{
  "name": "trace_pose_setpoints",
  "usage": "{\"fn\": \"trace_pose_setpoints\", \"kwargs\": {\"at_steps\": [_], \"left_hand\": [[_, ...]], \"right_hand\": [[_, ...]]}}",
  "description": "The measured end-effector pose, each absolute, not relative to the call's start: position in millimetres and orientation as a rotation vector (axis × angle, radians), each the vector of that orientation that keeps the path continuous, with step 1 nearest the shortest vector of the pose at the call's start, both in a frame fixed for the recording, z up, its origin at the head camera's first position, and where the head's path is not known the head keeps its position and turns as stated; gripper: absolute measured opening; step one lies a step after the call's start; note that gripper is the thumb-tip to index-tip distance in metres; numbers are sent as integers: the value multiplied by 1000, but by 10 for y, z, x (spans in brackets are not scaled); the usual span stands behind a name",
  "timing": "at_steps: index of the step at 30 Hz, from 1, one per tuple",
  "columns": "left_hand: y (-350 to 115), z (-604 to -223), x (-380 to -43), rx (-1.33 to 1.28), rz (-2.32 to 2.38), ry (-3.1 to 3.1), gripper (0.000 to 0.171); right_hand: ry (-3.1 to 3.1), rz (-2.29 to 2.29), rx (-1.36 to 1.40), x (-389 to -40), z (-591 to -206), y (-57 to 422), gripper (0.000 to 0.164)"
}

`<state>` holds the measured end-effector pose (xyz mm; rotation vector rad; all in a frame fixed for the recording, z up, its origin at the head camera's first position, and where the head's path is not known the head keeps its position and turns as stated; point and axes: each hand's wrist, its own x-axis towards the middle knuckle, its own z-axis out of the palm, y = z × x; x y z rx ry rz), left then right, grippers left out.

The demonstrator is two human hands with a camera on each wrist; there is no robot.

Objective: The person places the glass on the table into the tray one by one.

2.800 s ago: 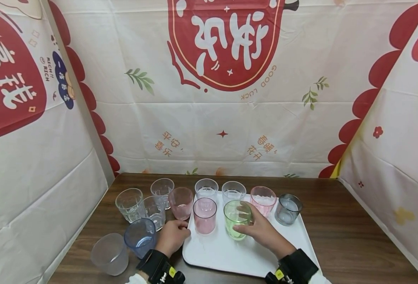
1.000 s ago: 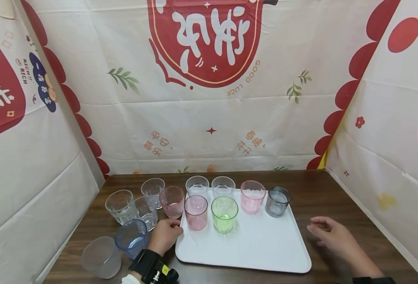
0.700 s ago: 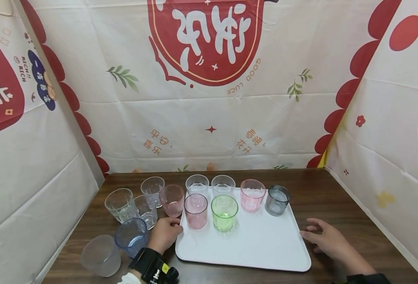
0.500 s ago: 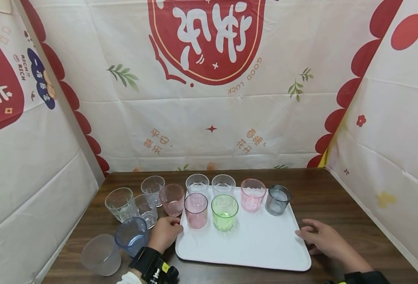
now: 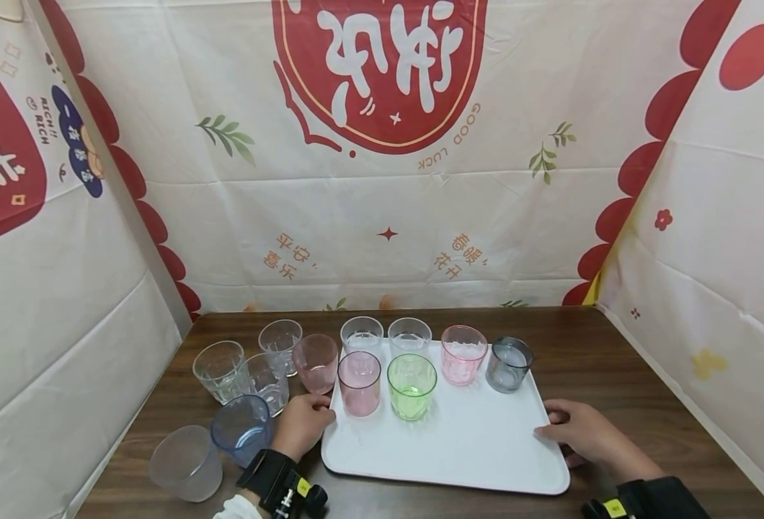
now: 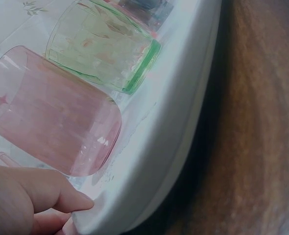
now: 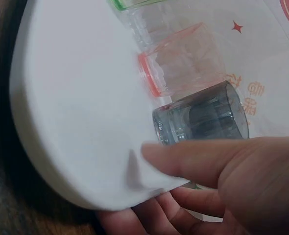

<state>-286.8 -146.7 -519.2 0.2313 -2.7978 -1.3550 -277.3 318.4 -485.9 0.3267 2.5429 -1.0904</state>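
A white tray (image 5: 447, 450) lies on the wooden table. My left hand (image 5: 300, 427) pinches its left edge, the thumb on top of the rim in the left wrist view. At the right edge, my right hand (image 5: 586, 434) holds its thumb over the tray and its fingers under the rim. Standing on the tray are a mauve glass (image 5: 359, 393) and a green glass (image 5: 411, 396) in front. Behind them are two clear glasses, one at the back left (image 5: 361, 333) and one beside it (image 5: 410, 334), a pink-rimmed glass (image 5: 463, 360) and a smoky grey glass (image 5: 508, 369).
Left of the tray stand a pinkish glass (image 5: 316, 364), several clear glasses (image 5: 218, 371), a blue glass (image 5: 242, 432) and a frosted cup (image 5: 186, 465). My left hand is close to the blue glass. Printed cloth walls (image 5: 388, 202) enclose the table (image 5: 641, 389) behind and at both sides.
Earlier my right hand was at the green glass; it let go, moved off to the right, then came left to the tray's right edge. My left hand stays at the left edge.
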Motion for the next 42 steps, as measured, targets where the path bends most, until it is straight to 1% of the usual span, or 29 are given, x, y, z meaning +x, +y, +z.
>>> {"fn": "trace_pose_setpoints", "kwargs": {"at_steps": [6, 13, 20, 23, 28, 32, 35, 38, 42], "left_hand": [[-1447, -5174, -2846, 217, -1340, -2785, 21], [-1434, -5147, -2846, 222, -1330, -2780, 20], [-1479, -5066, -2761, 188, -1387, -2761, 20], [-1494, -4987, -2664, 157, -1390, -2781, 25], [-1536, -4831, -2446, 17, -1342, -2793, 33], [-1608, -4705, -2248, -71, -1432, -2753, 34], [-1692, -4597, -2093, -146, -1526, -2673, 32], [-1806, -4461, -1939, -158, -1586, -2559, 33], [-2026, -4293, -1740, -104, -1523, -2396, 34]], "right_hand": [[2532, -1090, 311, -2808, -4848, 3207, 76], [2484, -1111, 318, -2819, -4806, 3222, 52], [2450, -1120, 324, -2834, -4793, 3222, 47], [2441, -1117, 326, -2845, -4796, 3239, 46], [2431, -1125, 309, -2830, -4811, 3260, 44], [2433, -1120, 287, -2818, -4821, 3259, 38], [2430, -1109, 283, -2824, -4826, 3255, 36], [2424, -1106, 280, -2828, -4825, 3251, 34], [2415, -1131, 261, -2829, -4821, 3231, 32]]}}
